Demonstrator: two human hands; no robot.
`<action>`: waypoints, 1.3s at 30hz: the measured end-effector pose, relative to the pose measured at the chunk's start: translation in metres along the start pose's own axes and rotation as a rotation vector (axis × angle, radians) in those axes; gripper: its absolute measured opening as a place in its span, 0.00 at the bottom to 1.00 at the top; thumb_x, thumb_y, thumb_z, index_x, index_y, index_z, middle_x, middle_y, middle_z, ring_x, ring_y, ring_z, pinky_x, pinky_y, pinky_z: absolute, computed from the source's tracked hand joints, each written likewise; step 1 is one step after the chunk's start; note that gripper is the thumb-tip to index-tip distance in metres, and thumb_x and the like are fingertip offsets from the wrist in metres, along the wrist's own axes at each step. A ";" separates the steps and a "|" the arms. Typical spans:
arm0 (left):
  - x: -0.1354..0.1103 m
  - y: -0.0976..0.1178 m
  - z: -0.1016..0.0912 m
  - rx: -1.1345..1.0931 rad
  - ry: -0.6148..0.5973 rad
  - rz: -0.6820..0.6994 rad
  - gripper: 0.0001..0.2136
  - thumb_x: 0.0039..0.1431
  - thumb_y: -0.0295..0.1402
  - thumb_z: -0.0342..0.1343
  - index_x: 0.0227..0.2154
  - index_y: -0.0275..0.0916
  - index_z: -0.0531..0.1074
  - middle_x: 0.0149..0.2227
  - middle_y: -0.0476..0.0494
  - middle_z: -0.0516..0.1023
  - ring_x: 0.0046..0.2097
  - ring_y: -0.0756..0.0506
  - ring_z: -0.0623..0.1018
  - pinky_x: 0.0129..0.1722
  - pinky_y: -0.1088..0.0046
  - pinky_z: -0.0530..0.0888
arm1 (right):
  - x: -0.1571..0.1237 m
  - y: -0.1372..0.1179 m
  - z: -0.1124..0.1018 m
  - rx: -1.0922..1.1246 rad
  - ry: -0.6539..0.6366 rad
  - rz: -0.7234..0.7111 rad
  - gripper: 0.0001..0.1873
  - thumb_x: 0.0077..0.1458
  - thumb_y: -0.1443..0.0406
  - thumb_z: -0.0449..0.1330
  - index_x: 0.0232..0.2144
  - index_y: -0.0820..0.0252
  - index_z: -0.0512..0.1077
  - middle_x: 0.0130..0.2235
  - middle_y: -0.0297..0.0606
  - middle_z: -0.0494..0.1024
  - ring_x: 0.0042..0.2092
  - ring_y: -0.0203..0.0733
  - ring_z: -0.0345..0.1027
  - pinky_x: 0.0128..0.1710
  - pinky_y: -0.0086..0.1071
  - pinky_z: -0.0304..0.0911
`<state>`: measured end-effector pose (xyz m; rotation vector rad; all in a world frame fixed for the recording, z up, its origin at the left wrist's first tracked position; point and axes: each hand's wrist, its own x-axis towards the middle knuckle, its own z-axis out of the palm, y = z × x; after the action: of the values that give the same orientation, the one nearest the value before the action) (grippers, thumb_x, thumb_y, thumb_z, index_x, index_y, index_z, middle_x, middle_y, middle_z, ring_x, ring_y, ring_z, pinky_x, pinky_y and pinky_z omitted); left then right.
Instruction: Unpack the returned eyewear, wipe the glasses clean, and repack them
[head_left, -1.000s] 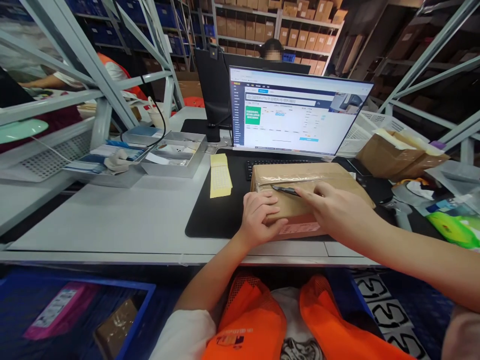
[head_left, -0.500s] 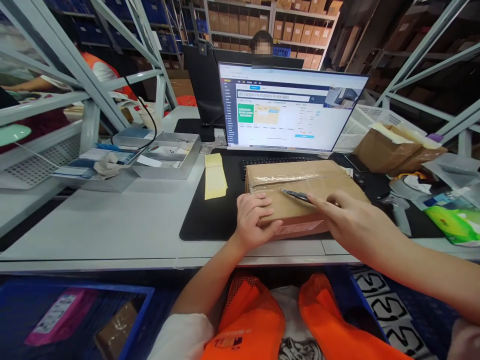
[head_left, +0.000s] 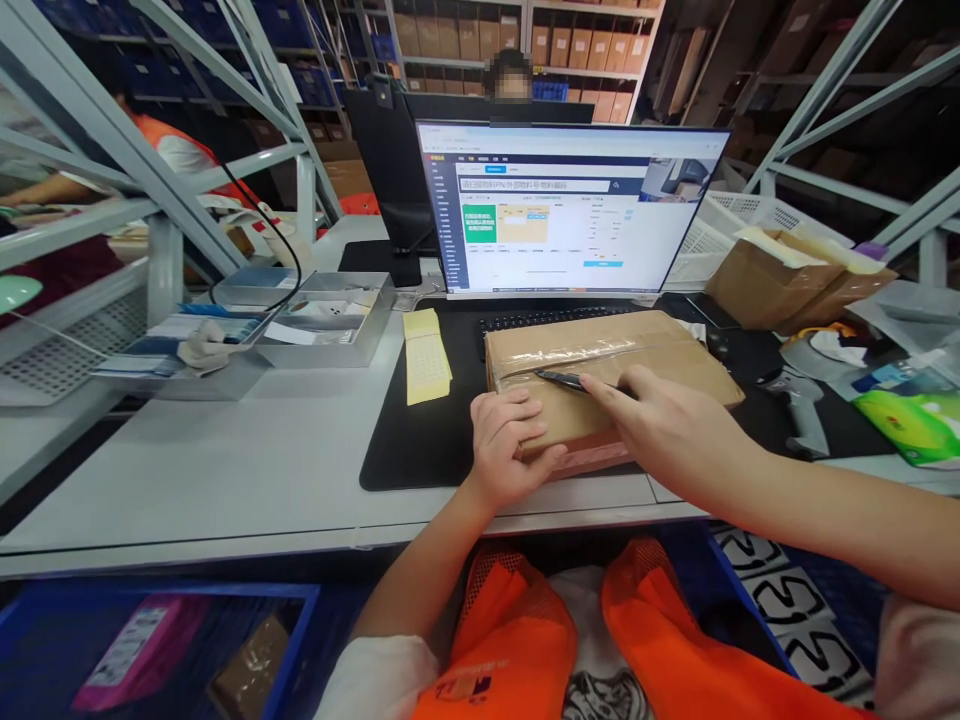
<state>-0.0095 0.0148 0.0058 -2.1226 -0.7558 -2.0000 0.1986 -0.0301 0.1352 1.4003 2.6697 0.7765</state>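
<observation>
A taped cardboard box [head_left: 660, 345] lies on the black desk mat in front of the monitor. My left hand [head_left: 506, 445] grips its near left corner, fingers over the top and thumb along the front side. In my right hand [head_left: 645, 415] is a dark utility knife [head_left: 560, 379], held with the index finger stretched along it. Its tip points left and meets the box top near the taped seam. The palm hides the rest of the handle.
A monitor [head_left: 562, 225] and keyboard [head_left: 525, 321] stand behind the box. Yellow label sheets [head_left: 426, 357] lie to its left, beyond them a grey tray [head_left: 367, 335]. On the right are a scanner [head_left: 804, 415] and a green packet [head_left: 907, 425]. A blue bin [head_left: 304, 625] sits below the desk.
My right hand has moved left across the box top with the knife, whose tip is now closer to the left end. My left hand stays on the corner. The camera view has shifted slightly.
</observation>
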 end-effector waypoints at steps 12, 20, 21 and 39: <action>-0.001 0.001 0.000 -0.004 -0.004 0.003 0.13 0.56 0.41 0.67 0.38 0.44 0.70 0.40 0.44 0.81 0.48 0.38 0.81 0.49 0.53 0.75 | -0.033 0.020 -0.006 0.015 -0.036 0.110 0.27 0.64 0.70 0.54 0.64 0.58 0.67 0.41 0.42 0.75 0.30 0.37 0.65 0.27 0.33 0.47; -0.003 0.006 -0.001 -0.001 0.003 0.018 0.13 0.57 0.40 0.67 0.39 0.43 0.70 0.41 0.43 0.80 0.49 0.38 0.81 0.50 0.53 0.75 | -0.018 0.003 -0.006 0.019 0.053 0.016 0.28 0.63 0.72 0.53 0.64 0.59 0.68 0.41 0.44 0.75 0.30 0.37 0.64 0.28 0.32 0.48; -0.004 0.007 -0.001 0.008 0.004 0.009 0.13 0.57 0.40 0.66 0.38 0.43 0.70 0.41 0.43 0.80 0.49 0.38 0.81 0.50 0.53 0.75 | -0.013 0.002 -0.006 0.014 0.036 0.010 0.28 0.63 0.72 0.53 0.65 0.59 0.67 0.41 0.44 0.75 0.30 0.38 0.65 0.28 0.32 0.48; -0.004 0.010 -0.001 0.000 -0.024 -0.010 0.12 0.58 0.38 0.66 0.38 0.41 0.70 0.41 0.41 0.80 0.50 0.38 0.81 0.52 0.51 0.75 | -0.028 0.021 -0.005 -0.003 -0.049 0.120 0.29 0.63 0.70 0.54 0.65 0.56 0.67 0.41 0.43 0.74 0.30 0.37 0.64 0.27 0.33 0.45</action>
<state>-0.0064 0.0051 0.0044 -2.1504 -0.7716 -1.9825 0.2296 -0.0440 0.1435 1.5691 2.5673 0.7435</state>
